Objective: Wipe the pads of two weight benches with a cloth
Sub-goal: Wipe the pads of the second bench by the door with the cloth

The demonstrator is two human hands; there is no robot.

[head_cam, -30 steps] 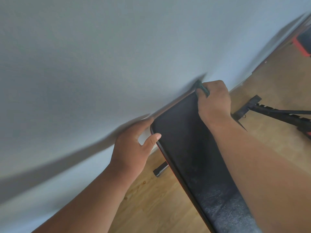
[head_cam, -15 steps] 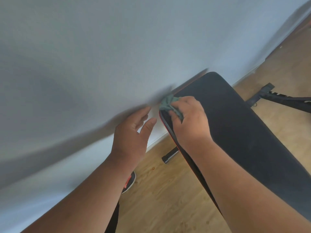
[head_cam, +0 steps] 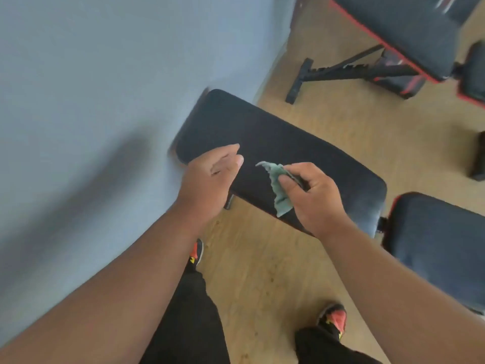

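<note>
A long black back pad [head_cam: 275, 143] of a weight bench runs from the wall toward the right, with its seat pad [head_cam: 441, 245] beside it. My right hand [head_cam: 312, 198] is above the pad's near edge and pinches a small green cloth [head_cam: 277, 187], which hangs loose. My left hand [head_cam: 210, 185] hovers over the pad's near left corner, fingers apart and empty. A second bench with a red-trimmed black pad [head_cam: 404, 30] stands at the top right.
A pale blue wall [head_cam: 91, 114] fills the left side, close to the bench end. The floor [head_cam: 262, 264] is light wood. The second bench's black frame [head_cam: 341, 72] lies on the floor. My legs and red-black shoes [head_cam: 333, 319] stand just in front of the bench.
The view has swung down and back from the wall. My right hand lifted the cloth off the pad's far corner and drew it toward me. My left hand left the pad's edge.
</note>
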